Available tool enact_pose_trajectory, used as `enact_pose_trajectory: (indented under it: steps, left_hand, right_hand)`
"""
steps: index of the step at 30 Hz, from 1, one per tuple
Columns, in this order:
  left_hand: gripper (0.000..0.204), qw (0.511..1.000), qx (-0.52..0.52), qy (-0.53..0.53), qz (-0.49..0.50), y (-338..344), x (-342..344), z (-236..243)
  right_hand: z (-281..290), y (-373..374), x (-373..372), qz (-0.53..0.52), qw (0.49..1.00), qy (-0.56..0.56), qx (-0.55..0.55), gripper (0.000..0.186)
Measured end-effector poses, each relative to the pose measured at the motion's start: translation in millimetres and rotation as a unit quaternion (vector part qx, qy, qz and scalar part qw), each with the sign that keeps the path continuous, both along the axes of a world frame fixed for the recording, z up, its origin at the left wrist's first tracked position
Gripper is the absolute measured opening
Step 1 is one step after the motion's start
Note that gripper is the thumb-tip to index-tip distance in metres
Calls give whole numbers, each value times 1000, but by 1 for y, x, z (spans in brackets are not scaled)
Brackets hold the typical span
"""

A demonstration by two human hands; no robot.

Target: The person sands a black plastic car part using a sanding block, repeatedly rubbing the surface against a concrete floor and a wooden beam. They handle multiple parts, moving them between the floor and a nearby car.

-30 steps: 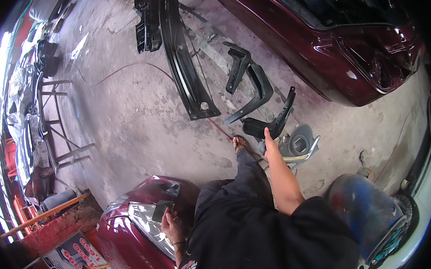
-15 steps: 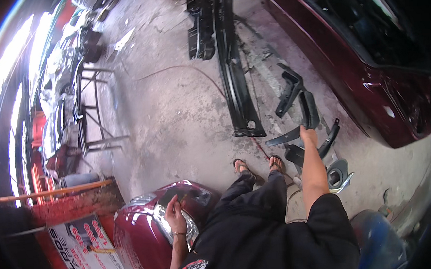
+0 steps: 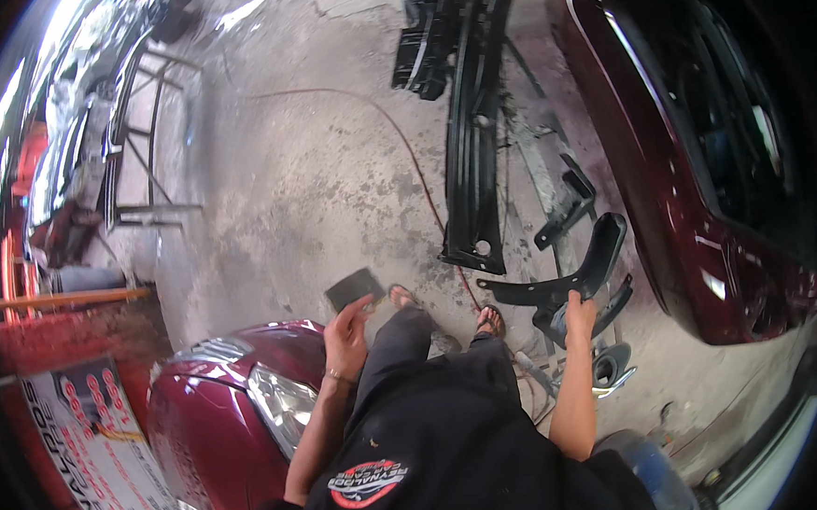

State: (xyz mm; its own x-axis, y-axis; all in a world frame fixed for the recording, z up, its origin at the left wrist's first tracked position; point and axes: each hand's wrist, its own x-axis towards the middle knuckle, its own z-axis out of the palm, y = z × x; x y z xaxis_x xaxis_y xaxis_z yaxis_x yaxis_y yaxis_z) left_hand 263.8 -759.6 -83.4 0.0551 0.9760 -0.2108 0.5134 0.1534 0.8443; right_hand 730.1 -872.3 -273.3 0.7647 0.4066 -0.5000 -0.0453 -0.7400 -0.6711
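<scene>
From where I stand, the person has something in each hand. The left hand, at lower centre-left of the frame, has its grip pinching the near edge of a dark flat piece, which sits just left of one sandalled foot. The right hand, right of centre, has its grip closed on the lower edge of a black curved part, held over the floor with one arm pointing left; how the fingers fold beneath it I can't tell. Near its upper side lies a smaller black bracket, and a long black panel runs toward the top of the frame. A thin reddish hose curves across the middle. A maroon car body fills the upper right, while a maroon front end with a clear headlamp stands at lower left, near the left forearm. A blue drum shows at lower right.
</scene>
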Motion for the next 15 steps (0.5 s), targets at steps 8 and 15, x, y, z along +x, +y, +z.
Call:
enact_pose_trajectory:
  steps: [8,15]
  left_hand:
    - [43,994,64,12,-88,159,-58,14]
    - [52,999,30,-36,19,292,-225,35]
  right_hand:
    - [136,205,-264,295,948,-28,114,45]
    - [222,380,-520,473,877,-40,68,54]
